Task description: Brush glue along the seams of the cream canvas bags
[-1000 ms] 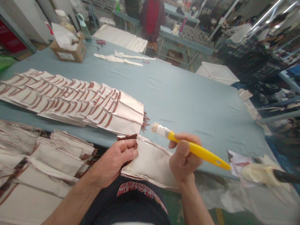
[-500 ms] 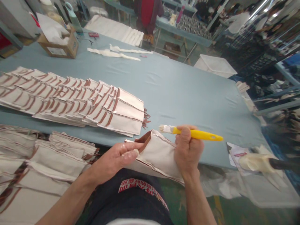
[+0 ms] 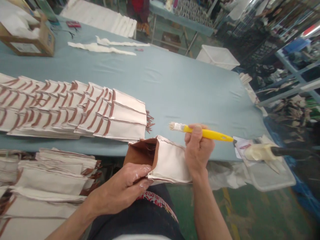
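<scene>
A cream pouch with a brown lining (image 3: pixel 171 158) is held at the table's front edge, its mouth spread and facing left. My left hand (image 3: pixel 130 185), with white smears on its fingers, pinches the near edge of that mouth. Between thumb and fingers of my right hand (image 3: pixel 200 150) is a brush with a yellow handle (image 3: pixel 215 134); its pale bristles point left, above the pouch and apart from it. The lower part of this hand rests against the pouch's right end.
Overlapping rows of cream pouches (image 3: pixel 127 115) cover the table's left side, with more stacked pouches (image 3: pixel 52 176) below. A cardboard box (image 3: pixel 46 41) and white strips (image 3: pixel 107 50) lie farther back. At right stand a cream-coated container (image 3: pixel 260 151) and a white bin (image 3: pixel 217 56).
The pouch's mouth has opened wide, showing its brown inside. My left hand has shifted down to the near edge. The brush stays in my right hand; the view has swung right.
</scene>
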`<state>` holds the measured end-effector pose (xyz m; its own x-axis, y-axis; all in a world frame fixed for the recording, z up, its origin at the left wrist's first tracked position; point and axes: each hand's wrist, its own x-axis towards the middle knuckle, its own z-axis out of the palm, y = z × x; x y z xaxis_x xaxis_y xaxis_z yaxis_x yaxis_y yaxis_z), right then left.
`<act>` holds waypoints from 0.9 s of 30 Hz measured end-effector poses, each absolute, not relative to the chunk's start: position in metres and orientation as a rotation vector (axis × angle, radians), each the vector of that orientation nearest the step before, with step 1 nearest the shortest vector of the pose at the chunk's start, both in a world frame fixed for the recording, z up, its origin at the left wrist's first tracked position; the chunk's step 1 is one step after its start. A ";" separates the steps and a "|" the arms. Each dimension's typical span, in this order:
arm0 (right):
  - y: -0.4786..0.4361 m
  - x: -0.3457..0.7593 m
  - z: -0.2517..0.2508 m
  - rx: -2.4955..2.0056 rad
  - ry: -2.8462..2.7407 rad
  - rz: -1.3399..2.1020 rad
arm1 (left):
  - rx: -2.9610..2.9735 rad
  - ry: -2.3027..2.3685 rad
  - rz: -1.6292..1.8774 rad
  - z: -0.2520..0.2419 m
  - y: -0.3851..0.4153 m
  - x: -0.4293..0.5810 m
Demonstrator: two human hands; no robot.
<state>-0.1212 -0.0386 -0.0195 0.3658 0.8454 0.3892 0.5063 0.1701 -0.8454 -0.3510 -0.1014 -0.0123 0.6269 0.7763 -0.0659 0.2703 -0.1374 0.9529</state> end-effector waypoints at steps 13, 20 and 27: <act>-0.115 -0.152 0.032 -1.227 -1.085 0.755 | 1.786 0.972 0.628 -0.010 -0.110 -0.354; -0.111 -0.138 0.019 -1.370 -1.209 0.946 | 1.727 0.967 0.671 -0.018 -0.119 -0.352; -0.115 -0.147 0.026 -1.266 -1.264 0.816 | 1.760 1.021 0.753 -0.018 -0.115 -0.346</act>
